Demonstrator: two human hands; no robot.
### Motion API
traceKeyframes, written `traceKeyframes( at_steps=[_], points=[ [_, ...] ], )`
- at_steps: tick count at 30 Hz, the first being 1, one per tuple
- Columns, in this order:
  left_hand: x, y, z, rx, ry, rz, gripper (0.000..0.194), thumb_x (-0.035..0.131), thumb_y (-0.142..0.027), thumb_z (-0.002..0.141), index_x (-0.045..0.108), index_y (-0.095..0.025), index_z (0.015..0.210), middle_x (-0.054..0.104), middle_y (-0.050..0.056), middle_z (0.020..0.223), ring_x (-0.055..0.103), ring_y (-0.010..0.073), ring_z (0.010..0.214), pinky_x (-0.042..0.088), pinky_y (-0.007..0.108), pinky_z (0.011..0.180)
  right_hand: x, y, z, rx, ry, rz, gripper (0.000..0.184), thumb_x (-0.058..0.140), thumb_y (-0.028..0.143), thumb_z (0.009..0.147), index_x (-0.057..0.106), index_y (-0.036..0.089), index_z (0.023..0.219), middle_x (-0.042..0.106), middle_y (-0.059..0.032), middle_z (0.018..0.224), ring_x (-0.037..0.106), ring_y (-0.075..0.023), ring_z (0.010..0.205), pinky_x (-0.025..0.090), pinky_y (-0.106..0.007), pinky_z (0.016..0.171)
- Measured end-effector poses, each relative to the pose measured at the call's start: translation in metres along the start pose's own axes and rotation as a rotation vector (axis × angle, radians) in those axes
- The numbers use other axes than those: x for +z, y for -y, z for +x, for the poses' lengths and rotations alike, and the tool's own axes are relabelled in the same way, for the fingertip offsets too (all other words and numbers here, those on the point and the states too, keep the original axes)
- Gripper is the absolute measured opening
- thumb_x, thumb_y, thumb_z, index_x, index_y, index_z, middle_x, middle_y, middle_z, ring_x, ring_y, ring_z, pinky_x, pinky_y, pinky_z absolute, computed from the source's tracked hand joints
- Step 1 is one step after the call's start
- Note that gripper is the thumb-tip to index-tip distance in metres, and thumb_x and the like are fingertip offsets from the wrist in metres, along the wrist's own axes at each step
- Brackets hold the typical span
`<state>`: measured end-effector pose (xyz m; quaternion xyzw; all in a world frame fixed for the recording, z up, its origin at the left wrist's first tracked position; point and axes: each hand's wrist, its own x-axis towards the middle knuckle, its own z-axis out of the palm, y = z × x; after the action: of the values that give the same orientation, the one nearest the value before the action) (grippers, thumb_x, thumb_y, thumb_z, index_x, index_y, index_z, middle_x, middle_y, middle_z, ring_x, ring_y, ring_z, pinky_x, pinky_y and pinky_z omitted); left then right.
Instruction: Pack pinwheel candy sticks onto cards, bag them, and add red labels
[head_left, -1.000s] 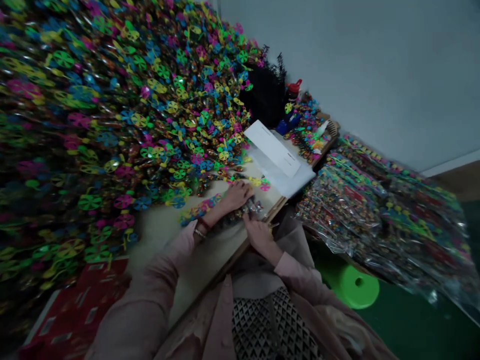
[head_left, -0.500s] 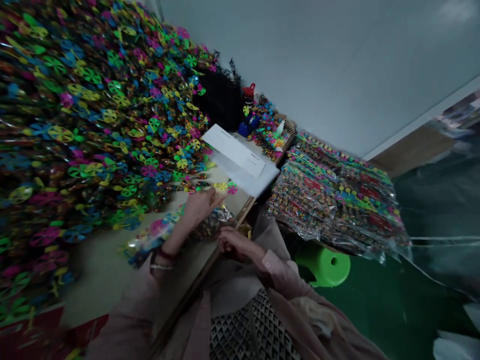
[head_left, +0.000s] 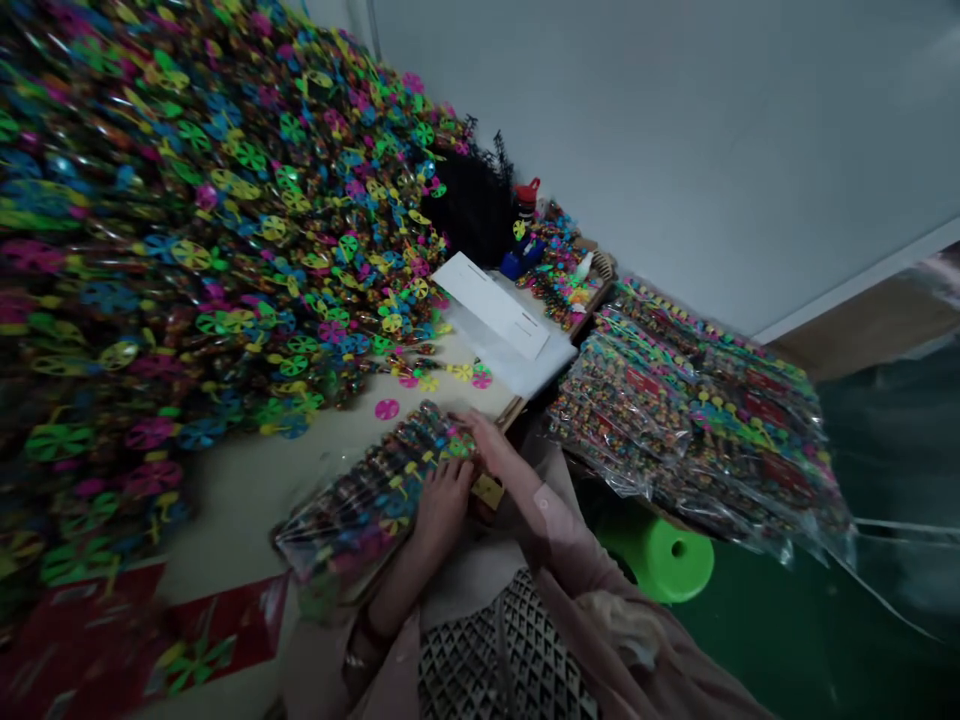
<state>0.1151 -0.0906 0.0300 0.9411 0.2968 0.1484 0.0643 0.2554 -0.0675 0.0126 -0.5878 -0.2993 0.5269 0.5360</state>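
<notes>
On the table edge in front of me lies a clear plastic bag (head_left: 375, 475), packed with a row of small fan-topped toys in dark tubes. My left hand (head_left: 444, 497) rests at the bag's near right side, its fingers bent over the edge. At the far right corner, my right hand (head_left: 486, 440) has its fingers closed on the same bag, close to the left fingertips. The fingertips partly hide what they pinch. A loose pink fan (head_left: 387, 409) lies just beyond the bag.
A large heap of fan-topped toys (head_left: 247, 220) covers the left side. White cards (head_left: 491, 305) lie ahead on plastic sheets. Red cards (head_left: 225, 630) are at the lower left. Filled bags (head_left: 697, 410) are stacked at the right, above a green stool (head_left: 679, 560).
My left hand has drawn back from the loose fans to the bag. My right hand has moved up onto the bag's corner. The bag's row of toys now shows more fully.
</notes>
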Motion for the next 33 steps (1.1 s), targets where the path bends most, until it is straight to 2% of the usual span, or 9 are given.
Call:
traceKeyframes(
  at_steps=[4,7,10,13,16,21,25,28,33],
  points=[
    [-0.007,0.015,-0.027,-0.096,-0.168,-0.116,0.029,0.047,-0.024,0.093,0.059,-0.023,0.12,0.063,0.009,0.118,0.057,0.0226,0.107,0.039,0.04,0.096,0.001,0.005,0.004,-0.128,-0.042,-0.518,0.048,0.057,0.04,0.083,0.057,0.015,0.124,0.064,-0.0109,0.115,0.059,-0.0213,0.104,0.043,-0.037,0.096],
    [-0.024,0.038,-0.057,-0.451,-0.328,-0.06,0.042,0.048,-0.033,0.093,0.05,-0.021,0.133,0.049,0.014,0.139,0.043,0.0276,0.129,0.027,0.048,0.109,-0.004,0.006,-0.008,-0.192,-0.029,-0.794,0.049,0.054,0.039,0.085,0.054,0.014,0.128,0.063,-0.0132,0.117,0.057,-0.0231,0.108,0.041,-0.037,0.097],
    [-0.036,0.063,-0.086,-0.74,-0.274,0.066,0.055,0.046,-0.043,0.092,0.043,-0.017,0.14,0.034,0.018,0.15,0.025,0.0359,0.14,0.018,0.059,0.11,-0.022,-0.001,-0.03,-0.152,-0.018,-0.841,0.053,0.052,0.039,0.085,0.052,0.014,0.131,0.067,-0.009,0.097,0.061,-0.0213,0.092,0.046,-0.034,0.086],
    [-0.039,0.081,-0.101,-0.769,-0.154,0.098,0.055,0.042,-0.044,0.093,0.041,-0.02,0.142,0.031,0.015,0.152,0.021,0.0364,0.142,0.018,0.06,0.11,-0.05,-0.011,-0.057,-0.088,0.035,-0.833,0.054,0.047,0.042,0.085,0.052,0.014,0.131,0.061,-0.0008,0.07,0.057,-0.0173,0.067,0.047,-0.029,0.068],
    [-0.04,0.083,-0.101,-0.759,-0.1,0.064,0.055,0.04,-0.042,0.093,0.038,-0.022,0.144,0.028,0.013,0.155,0.019,0.0357,0.143,0.02,0.059,0.11,-0.071,-0.014,-0.083,-0.119,0.13,-1.051,0.058,0.046,0.041,0.086,0.044,0.019,0.14,0.06,-0.001,0.071,0.056,-0.0182,0.067,0.045,-0.03,0.066],
    [-0.049,0.068,-0.099,-0.798,-0.163,-0.052,0.055,0.039,-0.039,0.094,0.034,-0.021,0.146,0.03,0.014,0.153,0.021,0.0304,0.143,0.02,0.054,0.111,-0.06,0.004,-0.101,-0.42,-0.259,-1.478,0.037,0.041,0.039,0.092,0.064,0.021,0.115,0.065,-0.0121,0.105,0.053,-0.0268,0.102,0.04,-0.043,0.088],
    [-0.07,0.079,-0.138,-0.913,-0.437,-0.079,0.043,0.039,-0.034,0.095,0.047,-0.019,0.134,0.045,0.015,0.142,0.037,0.0233,0.135,0.024,0.046,0.112,-0.023,0.012,-0.079,-0.545,-0.278,-1.333,0.038,0.044,0.047,0.092,0.065,0.017,0.082,0.065,-0.0087,0.081,0.056,-0.0232,0.089,0.04,-0.039,0.088],
    [-0.087,0.099,-0.186,-1.13,-0.574,-0.104,0.035,0.041,-0.036,0.093,0.056,-0.016,0.118,0.057,0.016,0.124,0.051,0.0228,0.119,0.04,0.041,0.102,-0.003,0.009,-0.047,-0.528,-0.269,-1.133,0.043,0.052,0.053,0.086,0.061,0.016,0.104,0.064,-0.0101,0.096,0.056,-0.0209,0.087,0.043,-0.037,0.084],
    [-0.084,0.087,-0.223,-1.278,-0.427,-0.461,0.029,0.042,-0.037,0.093,0.059,-0.018,0.105,0.067,0.008,0.096,0.063,0.0187,0.085,0.051,0.033,0.077,0.008,0.005,0.03,-0.364,-0.151,-0.857,0.069,0.058,0.056,0.078,0.045,0.016,0.133,0.057,-0.0136,0.116,0.058,-0.0168,0.082,0.048,-0.032,0.072]
  ],
)
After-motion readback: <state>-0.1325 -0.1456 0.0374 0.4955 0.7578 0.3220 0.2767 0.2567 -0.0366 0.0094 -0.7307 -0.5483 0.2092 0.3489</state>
